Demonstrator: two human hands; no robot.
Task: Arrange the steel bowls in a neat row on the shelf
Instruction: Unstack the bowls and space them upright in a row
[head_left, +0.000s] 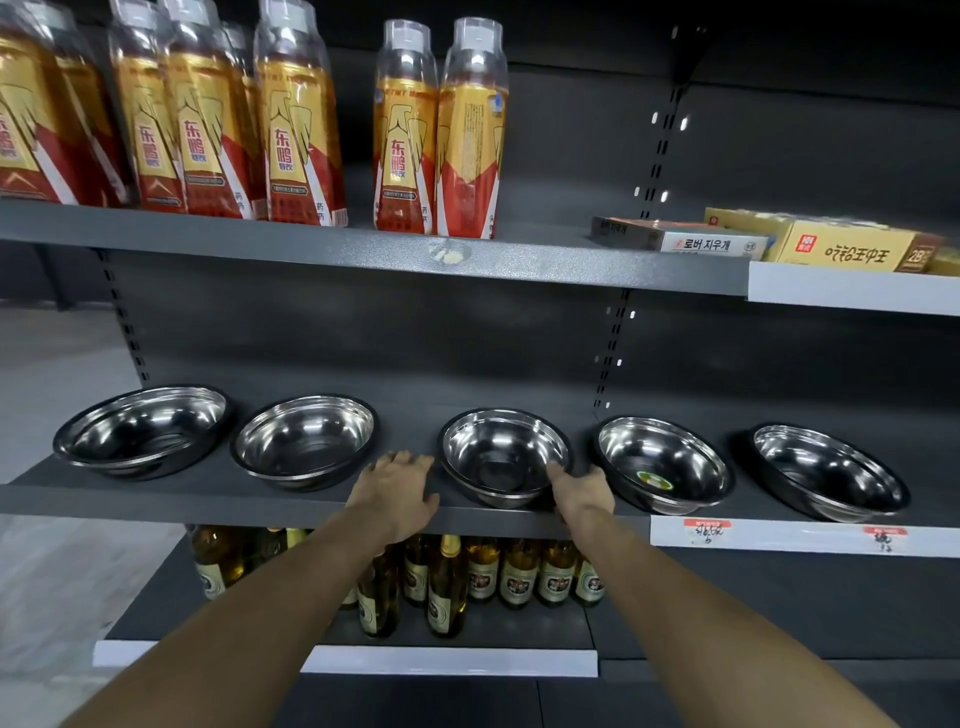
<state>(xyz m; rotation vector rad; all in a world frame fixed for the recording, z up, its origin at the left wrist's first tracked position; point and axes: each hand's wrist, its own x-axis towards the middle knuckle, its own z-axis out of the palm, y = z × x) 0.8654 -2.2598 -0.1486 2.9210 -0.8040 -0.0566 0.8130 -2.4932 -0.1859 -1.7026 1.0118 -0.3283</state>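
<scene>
Head view: five steel bowls in a row on the grey shelf. Left hand spread flat left of the middle bowl; right hand apparently pinching its right rim

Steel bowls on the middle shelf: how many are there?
5, in one row: far-left bowl, second bowl, middle bowl between the hands, fourth bowl, far-right bowl. None seems hidden.
</scene>
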